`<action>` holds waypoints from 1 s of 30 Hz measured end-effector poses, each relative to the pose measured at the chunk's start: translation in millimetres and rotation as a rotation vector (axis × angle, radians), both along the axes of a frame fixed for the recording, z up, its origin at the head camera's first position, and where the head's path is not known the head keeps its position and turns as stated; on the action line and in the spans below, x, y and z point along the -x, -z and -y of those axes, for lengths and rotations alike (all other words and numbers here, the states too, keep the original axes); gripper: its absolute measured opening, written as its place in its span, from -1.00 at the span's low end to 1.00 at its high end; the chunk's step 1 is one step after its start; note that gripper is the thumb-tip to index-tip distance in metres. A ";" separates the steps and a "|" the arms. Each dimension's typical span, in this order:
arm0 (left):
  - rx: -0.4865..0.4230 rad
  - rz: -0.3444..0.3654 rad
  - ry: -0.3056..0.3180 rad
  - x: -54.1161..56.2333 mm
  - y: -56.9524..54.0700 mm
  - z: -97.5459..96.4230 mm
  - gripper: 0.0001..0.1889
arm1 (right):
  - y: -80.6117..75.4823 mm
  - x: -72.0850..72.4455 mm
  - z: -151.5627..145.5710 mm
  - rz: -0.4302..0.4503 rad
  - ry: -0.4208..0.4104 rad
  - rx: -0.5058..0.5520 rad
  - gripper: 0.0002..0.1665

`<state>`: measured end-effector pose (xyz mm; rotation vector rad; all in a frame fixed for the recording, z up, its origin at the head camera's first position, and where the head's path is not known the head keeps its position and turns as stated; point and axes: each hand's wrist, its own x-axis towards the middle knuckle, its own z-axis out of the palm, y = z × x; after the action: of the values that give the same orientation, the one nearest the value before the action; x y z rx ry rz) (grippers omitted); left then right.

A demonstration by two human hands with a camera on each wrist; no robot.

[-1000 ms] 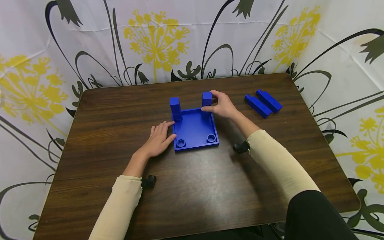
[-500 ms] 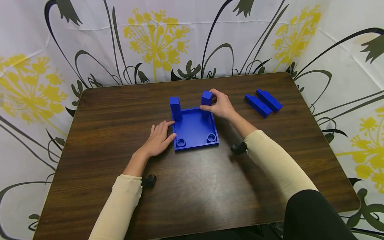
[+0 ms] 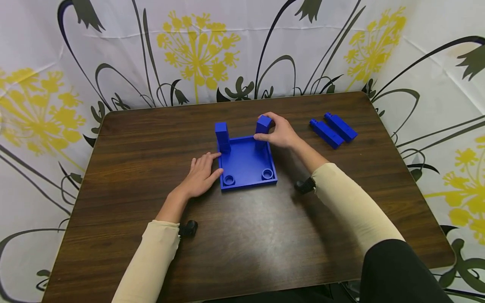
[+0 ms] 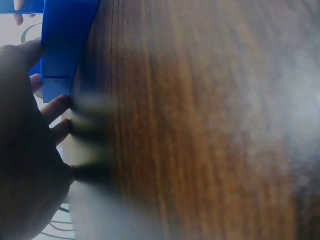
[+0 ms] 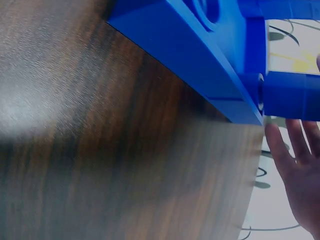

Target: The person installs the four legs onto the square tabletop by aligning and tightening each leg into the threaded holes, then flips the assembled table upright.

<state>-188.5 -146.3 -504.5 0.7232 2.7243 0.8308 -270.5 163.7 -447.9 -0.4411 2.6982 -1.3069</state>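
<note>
A square blue tray-like base point(image 3: 246, 162) with raised rims lies on the table, with round sockets point(image 3: 229, 180) in its two near corners. One blue square post point(image 3: 222, 136) stands upright at the far left corner. At the far right corner my right hand point(image 3: 279, 131) grips a second blue post point(image 3: 263, 124) between thumb and fingers; in the right wrist view this post point(image 5: 292, 95) meets the corner socket. My left hand point(image 3: 199, 174) lies with fingers spread against the base's left side, its thumb and a fingertip touching the rim. Both hands appear in their wrist views.
Two more blue posts point(image 3: 326, 133) with round pegs lie side by side at the table's back right. The brown wooden table point(image 3: 151, 139) reaches back to a flower-patterned curtain point(image 3: 235, 50). Small black wrist cameras point(image 3: 188, 228) sit under the sleeves.
The post in my right hand has turned about its upright axis, so its top now sits at an angle to the base. My left hand and the base have stayed put.
</note>
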 end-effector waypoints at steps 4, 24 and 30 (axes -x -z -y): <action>0.004 0.003 -0.001 0.3 -0.1 0.0 -0.37 | -2.6 4.2 -6.0 0.042 -0.121 0.058 -0.20; 0.007 -0.004 -0.002 0.4 1.6 0.4 -0.37 | -7.9 6.5 -11.0 0.075 -0.225 0.087 -0.45; 0.000 -0.008 -0.003 1.5 3.3 0.5 -0.37 | -5.7 6.0 -10.2 0.043 -0.168 0.037 -0.43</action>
<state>-190.0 -146.8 -507.8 0.7243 2.7334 0.8302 -276.5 174.0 -442.2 -0.6205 2.5429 -1.3065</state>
